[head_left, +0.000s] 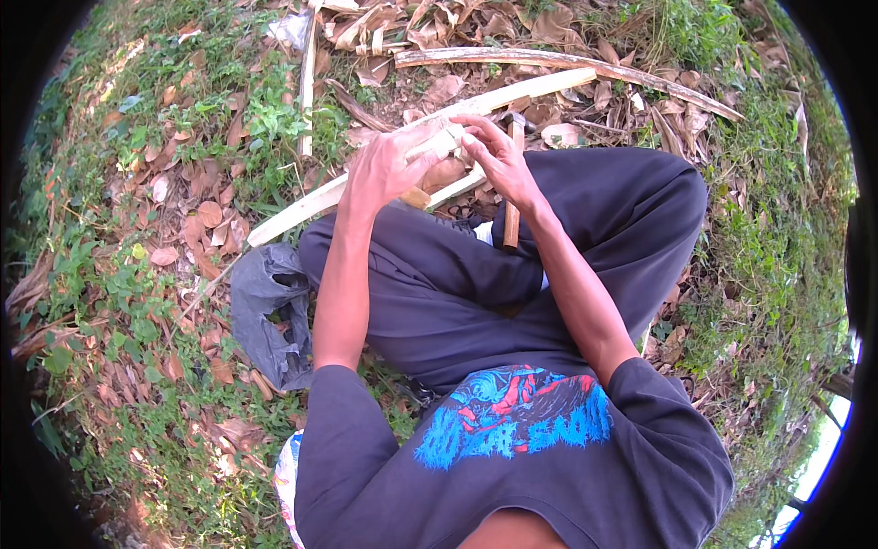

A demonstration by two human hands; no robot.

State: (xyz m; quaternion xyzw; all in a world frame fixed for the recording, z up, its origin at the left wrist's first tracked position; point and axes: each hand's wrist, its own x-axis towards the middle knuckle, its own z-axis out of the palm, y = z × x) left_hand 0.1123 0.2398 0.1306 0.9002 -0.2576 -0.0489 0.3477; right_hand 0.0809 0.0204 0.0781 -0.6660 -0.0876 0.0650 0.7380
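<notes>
My left hand (386, 167) is closed on a short pale piece of wood (444, 142), its fingers reaching round the far side. From the other end, my right hand (501, 165) pinches the same piece with bent fingers. Beneath them a long pale wooden strip (302, 209) runs slantwise from my left knee to the upper right; I cannot tell whether the short piece touches it. Just right of my right hand, a hammer (512, 224) with a brown wooden handle rests against my crossed legs. Another pale strip (457, 189) shows partly below my hands.
A crumpled dark plastic bag (265, 306) lies by my left knee. Farther off are a long curved strip with bark (567, 60) and a narrow upright-lying stick (307, 101). Dry leaves (444, 89) and green plants cover the ground. A clear plastic scrap (290, 30) lies at upper left.
</notes>
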